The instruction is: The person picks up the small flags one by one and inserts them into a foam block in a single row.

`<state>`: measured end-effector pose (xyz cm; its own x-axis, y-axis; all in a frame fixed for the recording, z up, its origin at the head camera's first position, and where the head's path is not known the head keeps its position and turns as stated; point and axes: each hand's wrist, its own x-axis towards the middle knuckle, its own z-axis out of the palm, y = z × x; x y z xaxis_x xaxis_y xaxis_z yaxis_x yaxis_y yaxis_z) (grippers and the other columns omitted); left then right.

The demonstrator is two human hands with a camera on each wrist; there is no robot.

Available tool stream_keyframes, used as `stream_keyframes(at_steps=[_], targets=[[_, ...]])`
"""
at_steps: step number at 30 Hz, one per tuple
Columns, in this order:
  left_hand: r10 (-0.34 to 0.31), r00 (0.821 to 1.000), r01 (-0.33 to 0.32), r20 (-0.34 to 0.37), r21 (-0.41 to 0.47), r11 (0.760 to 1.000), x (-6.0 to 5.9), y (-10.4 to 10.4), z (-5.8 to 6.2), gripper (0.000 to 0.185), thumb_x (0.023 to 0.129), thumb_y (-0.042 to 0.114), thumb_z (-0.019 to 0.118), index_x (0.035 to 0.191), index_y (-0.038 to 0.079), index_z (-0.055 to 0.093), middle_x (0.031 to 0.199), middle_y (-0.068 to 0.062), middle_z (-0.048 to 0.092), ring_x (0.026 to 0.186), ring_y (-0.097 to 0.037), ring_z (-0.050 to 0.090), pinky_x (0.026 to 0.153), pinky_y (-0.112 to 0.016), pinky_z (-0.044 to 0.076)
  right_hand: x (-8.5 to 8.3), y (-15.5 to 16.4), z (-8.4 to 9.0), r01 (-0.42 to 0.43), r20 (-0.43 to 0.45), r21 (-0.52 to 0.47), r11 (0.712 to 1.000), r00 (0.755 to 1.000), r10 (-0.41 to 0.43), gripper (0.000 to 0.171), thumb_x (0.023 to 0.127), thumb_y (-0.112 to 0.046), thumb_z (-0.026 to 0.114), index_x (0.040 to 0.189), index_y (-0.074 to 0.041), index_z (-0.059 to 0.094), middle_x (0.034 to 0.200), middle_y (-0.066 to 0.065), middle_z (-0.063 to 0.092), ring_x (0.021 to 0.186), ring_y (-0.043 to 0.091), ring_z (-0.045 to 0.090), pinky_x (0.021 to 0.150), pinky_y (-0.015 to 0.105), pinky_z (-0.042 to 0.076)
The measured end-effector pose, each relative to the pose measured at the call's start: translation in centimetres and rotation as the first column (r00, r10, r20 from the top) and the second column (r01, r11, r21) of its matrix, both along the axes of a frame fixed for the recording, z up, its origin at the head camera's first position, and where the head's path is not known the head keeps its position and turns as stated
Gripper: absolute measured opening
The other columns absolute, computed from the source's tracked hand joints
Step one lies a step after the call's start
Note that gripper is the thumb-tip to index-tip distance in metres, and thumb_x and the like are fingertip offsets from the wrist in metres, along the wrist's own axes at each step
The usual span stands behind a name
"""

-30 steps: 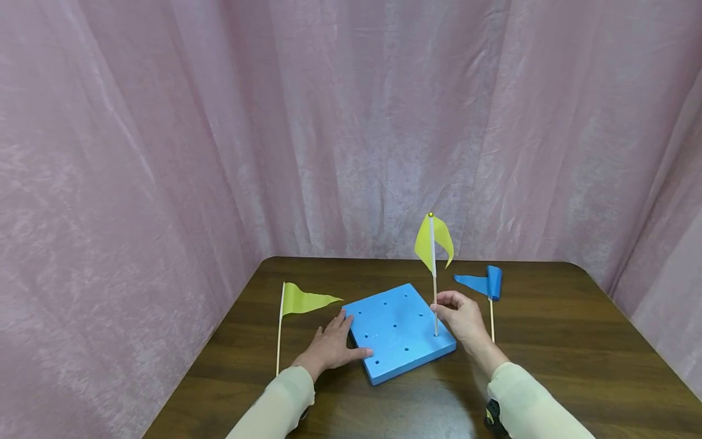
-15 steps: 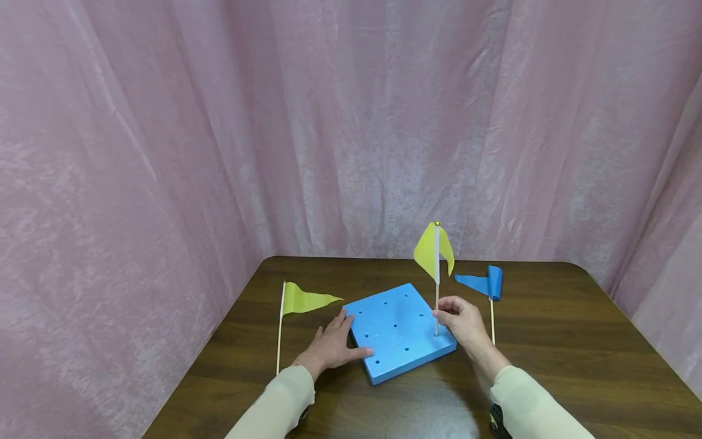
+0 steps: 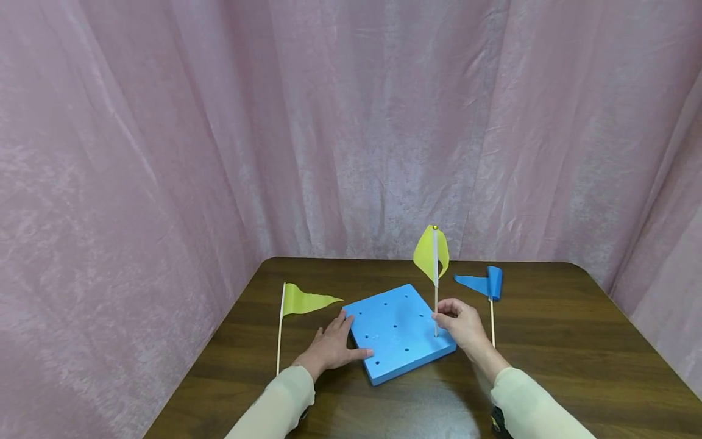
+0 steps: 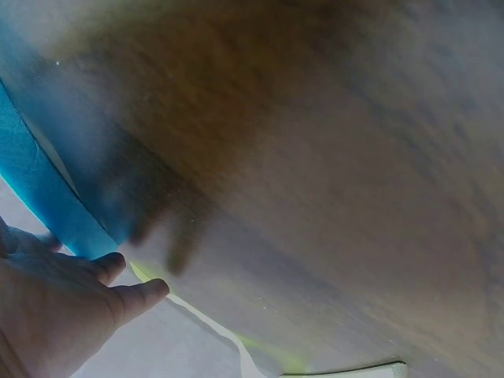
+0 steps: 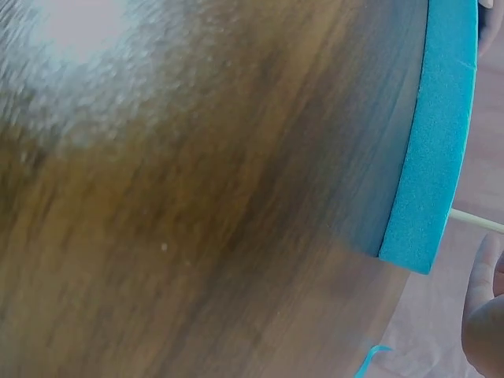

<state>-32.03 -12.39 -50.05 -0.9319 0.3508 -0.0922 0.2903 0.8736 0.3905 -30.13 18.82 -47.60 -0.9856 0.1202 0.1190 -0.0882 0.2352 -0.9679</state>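
A blue foam board (image 3: pixel 384 341) with several small holes lies at an angle on the table. My left hand (image 3: pixel 329 349) rests on its left edge, fingers spread, thumb on the top face. With thumb and fingers my right hand (image 3: pixel 459 322) pinches the thin wooden stick of a yellow flag (image 3: pixel 425 253). That flag stands upright, its lower end in a hole near the board's right corner. In the right wrist view the stick (image 5: pixel 476 221) rises from the board (image 5: pixel 441 157) beside the right hand (image 5: pixel 484 315), which is partly cut off. The left wrist view shows the left hand (image 4: pixel 71 303) against the board's side (image 4: pixel 55 189).
Left of the board another yellow flag (image 3: pixel 301 302) lies on the brown wooden table (image 3: pixel 559 341). A blue flag (image 3: pixel 493 283) lies to the right, its stick partly behind the right forearm. Pink curtains (image 3: pixel 351 122) hang behind and at the sides.
The yellow flag in my right hand has sunk lower and its stick has straightened to vertical. My right hand has come down slightly with it. The left hand and the board have stayed put.
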Motion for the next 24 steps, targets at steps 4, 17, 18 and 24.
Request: stream_keyframes(at_steps=[4, 17, 18, 24], targets=[[-0.002, 1.000, 0.002, -0.005, -0.002, 1.000, 0.06, 0.01, 0.11, 0.109, 0.080, 0.079, 0.058, 0.159, 0.014, 0.022, 0.166, -0.010, 0.008, 0.150, -0.034, 0.016, 0.114, -0.065, 0.013, 0.07, 0.10, -0.03, 0.002, 0.003, 0.012, 1.000, 1.000, -0.003, 0.024, 0.092, -0.003, 0.069, 0.111, 0.009, 0.062, 0.095, 0.010, 0.063, 0.083, 0.018, 0.059, 0.074, 0.030, 0.055], [-0.003, 1.000, 0.003, 0.000, -0.006, 1.000, -0.01, -0.10, -0.06, 0.109, 0.079, 0.080, 0.057, 0.160, 0.015, 0.022, 0.166, -0.009, 0.008, 0.150, -0.033, 0.016, 0.115, -0.064, 0.013, 0.12, 0.33, -0.26, -0.013, -0.006, 0.028, 1.000, 1.000, 0.013, 0.029, 0.092, -0.004, 0.069, 0.117, 0.007, 0.062, 0.102, 0.013, 0.064, 0.090, 0.020, 0.058, 0.071, 0.023, 0.052], [-0.002, 1.000, 0.002, -0.001, -0.007, 1.000, -0.06, -0.11, -0.10, 0.109, 0.079, 0.080, 0.057, 0.160, 0.015, 0.022, 0.166, -0.008, 0.008, 0.150, -0.033, 0.016, 0.115, -0.064, 0.013, 0.14, 0.35, -0.24, -0.014, -0.005, 0.031, 0.999, 1.000, 0.014, 0.030, 0.092, -0.005, 0.070, 0.118, 0.007, 0.062, 0.103, 0.013, 0.064, 0.091, 0.020, 0.058, 0.072, 0.023, 0.052], [0.003, 1.000, -0.003, 0.000, -0.008, 1.000, -0.20, -0.07, -0.27, 0.110, 0.079, 0.081, 0.057, 0.160, 0.016, 0.021, 0.166, -0.007, 0.007, 0.150, -0.032, 0.015, 0.115, -0.064, 0.012, 0.23, 0.45, -0.17, -0.020, -0.001, 0.049, 0.999, 1.000, 0.020, 0.032, 0.092, -0.007, 0.070, 0.121, 0.005, 0.063, 0.107, 0.014, 0.065, 0.099, 0.025, 0.058, 0.076, 0.024, 0.050]])
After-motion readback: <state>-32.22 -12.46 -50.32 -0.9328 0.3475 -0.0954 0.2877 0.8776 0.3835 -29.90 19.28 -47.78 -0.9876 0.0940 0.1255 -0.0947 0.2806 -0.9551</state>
